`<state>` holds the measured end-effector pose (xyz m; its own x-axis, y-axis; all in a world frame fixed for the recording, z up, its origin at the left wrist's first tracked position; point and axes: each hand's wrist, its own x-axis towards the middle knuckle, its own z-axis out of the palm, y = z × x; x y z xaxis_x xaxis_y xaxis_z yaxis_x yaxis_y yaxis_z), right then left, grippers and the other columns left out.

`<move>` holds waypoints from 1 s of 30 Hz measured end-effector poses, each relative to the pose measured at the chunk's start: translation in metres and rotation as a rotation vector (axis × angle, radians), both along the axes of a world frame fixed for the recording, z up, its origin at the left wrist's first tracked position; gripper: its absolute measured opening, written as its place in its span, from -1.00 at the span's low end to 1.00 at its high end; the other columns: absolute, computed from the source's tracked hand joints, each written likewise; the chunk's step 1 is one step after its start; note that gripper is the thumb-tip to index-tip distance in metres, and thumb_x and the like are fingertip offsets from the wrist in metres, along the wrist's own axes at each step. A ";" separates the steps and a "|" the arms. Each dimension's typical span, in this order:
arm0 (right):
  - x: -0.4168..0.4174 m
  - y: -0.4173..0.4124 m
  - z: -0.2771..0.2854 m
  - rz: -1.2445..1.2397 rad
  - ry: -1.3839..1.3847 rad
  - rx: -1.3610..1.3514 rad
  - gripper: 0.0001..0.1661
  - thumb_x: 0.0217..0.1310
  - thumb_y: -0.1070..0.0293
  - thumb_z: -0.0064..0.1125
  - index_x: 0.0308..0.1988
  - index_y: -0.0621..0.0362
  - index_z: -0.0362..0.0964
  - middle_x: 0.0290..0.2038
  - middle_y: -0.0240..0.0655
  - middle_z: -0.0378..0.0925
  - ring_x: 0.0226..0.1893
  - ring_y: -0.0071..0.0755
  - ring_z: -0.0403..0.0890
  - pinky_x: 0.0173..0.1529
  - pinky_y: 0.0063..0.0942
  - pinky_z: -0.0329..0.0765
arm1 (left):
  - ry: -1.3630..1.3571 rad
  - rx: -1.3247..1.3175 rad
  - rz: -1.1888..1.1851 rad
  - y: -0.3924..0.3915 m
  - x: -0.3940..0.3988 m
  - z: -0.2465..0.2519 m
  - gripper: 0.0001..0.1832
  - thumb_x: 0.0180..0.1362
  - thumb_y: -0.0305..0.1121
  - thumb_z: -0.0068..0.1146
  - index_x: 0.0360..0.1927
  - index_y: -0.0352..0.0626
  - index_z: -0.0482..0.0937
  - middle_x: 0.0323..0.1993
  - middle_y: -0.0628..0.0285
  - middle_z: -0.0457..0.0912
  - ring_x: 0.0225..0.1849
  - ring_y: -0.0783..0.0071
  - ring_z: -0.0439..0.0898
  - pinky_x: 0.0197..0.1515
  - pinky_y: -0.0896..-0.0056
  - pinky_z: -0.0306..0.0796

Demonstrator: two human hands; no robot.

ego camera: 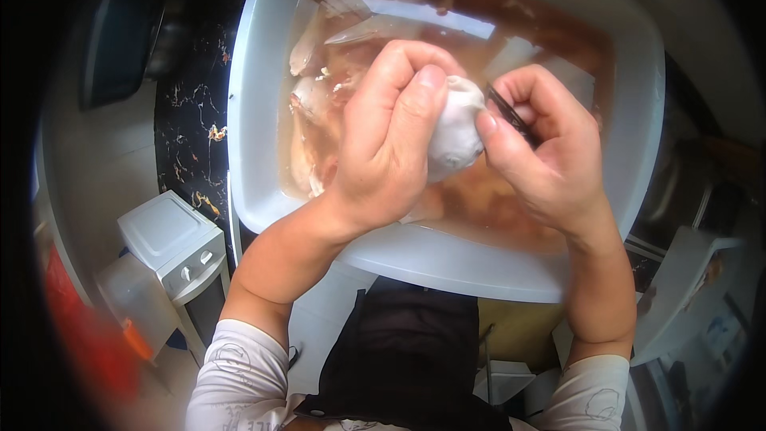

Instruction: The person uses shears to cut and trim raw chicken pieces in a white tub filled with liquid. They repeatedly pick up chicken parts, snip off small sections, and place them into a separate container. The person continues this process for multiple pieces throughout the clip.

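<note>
My left hand (395,131) grips a pale, smooth-skinned piece of poultry (456,131) above the water. In my right hand (544,137) is a slim dark metal tool (511,114), which looks like tweezers; its tip is hidden or too small to make out. The right thumb tip is close against the right side of the poultry piece. Both hands are over a large white plastic tub (257,102) of reddish-brown water (502,209). Several pale poultry pieces (308,99) lie submerged along the tub's left side.
The tub rests on a black marbled countertop (191,108). At lower left stands a small white appliance (173,239) with two knobs. A red object (90,317) is blurred at the left rim. On the right is a white open-sided container (682,293). A dark apron (401,347) hangs below the tub.
</note>
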<state>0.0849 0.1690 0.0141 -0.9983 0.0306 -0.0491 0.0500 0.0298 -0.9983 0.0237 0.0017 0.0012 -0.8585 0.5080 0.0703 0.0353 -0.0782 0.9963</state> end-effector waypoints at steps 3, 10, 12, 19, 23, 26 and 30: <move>0.000 0.000 -0.003 -0.014 -0.008 -0.005 -0.77 0.21 0.42 0.24 -0.23 0.30 0.37 -0.48 -0.38 0.48 -0.47 -0.67 0.45 -0.40 -0.61 0.41 | 0.045 -0.046 0.022 0.003 0.003 0.002 -0.79 0.43 -0.40 -0.23 -0.08 -0.29 0.43 -0.17 0.18 0.55 -0.16 0.56 0.48 -0.03 0.51 0.38; 0.000 -0.003 -0.011 -0.006 0.067 0.070 -0.73 0.12 0.42 0.22 -0.21 0.25 0.33 -0.50 -0.41 0.41 -0.52 -0.64 0.37 -0.45 -0.57 0.35 | 0.175 -0.182 0.003 0.003 0.006 0.000 -0.78 0.44 -0.38 -0.22 -0.03 -0.29 0.41 -0.14 0.25 0.50 -0.15 0.61 0.44 -0.05 0.56 0.35; 0.000 -0.004 -0.014 -0.027 0.075 0.027 -0.75 0.10 0.45 0.17 -0.20 0.25 0.33 -0.50 -0.41 0.41 -0.51 -0.63 0.37 -0.44 -0.57 0.36 | 0.128 -0.186 0.000 0.003 0.005 0.002 -0.78 0.44 -0.38 -0.22 -0.02 -0.29 0.41 -0.14 0.25 0.50 -0.15 0.61 0.44 -0.04 0.56 0.35; -0.001 -0.001 -0.008 0.008 0.025 -0.015 -0.76 0.09 0.52 0.04 -0.17 0.27 0.32 -0.45 -0.38 0.42 -0.47 -0.62 0.40 -0.38 -0.58 0.39 | 0.083 -0.151 0.019 0.003 0.005 0.002 -0.78 0.43 -0.38 -0.22 -0.05 -0.29 0.44 -0.15 0.27 0.53 -0.14 0.63 0.44 -0.04 0.58 0.34; -0.002 0.000 -0.009 0.004 0.054 -0.084 -0.75 0.10 0.52 0.06 -0.16 0.29 0.31 -0.40 -0.35 0.44 -0.41 -0.61 0.42 -0.33 -0.57 0.41 | 0.045 -0.139 0.019 0.004 0.004 0.003 -0.78 0.43 -0.38 -0.21 -0.06 -0.29 0.45 -0.16 0.27 0.53 -0.14 0.63 0.44 -0.05 0.60 0.34; -0.003 0.002 -0.010 0.037 0.075 -0.094 -0.75 0.20 0.52 0.10 -0.11 0.26 0.29 -0.32 -0.44 0.39 -0.35 -0.71 0.38 -0.27 -0.68 0.36 | 0.065 -0.124 0.004 0.004 0.002 0.002 -0.77 0.43 -0.38 -0.21 -0.07 -0.29 0.45 -0.16 0.28 0.52 -0.15 0.64 0.44 -0.05 0.60 0.34; -0.002 0.000 -0.004 0.058 0.048 0.125 -0.80 0.32 0.43 0.15 -0.12 0.22 0.32 -0.38 -0.53 0.37 -0.40 -0.78 0.35 -0.34 -0.73 0.33 | 0.090 -0.140 -0.015 0.004 0.005 0.003 -0.77 0.43 -0.38 -0.21 -0.07 -0.29 0.45 -0.16 0.29 0.52 -0.15 0.64 0.43 -0.05 0.59 0.34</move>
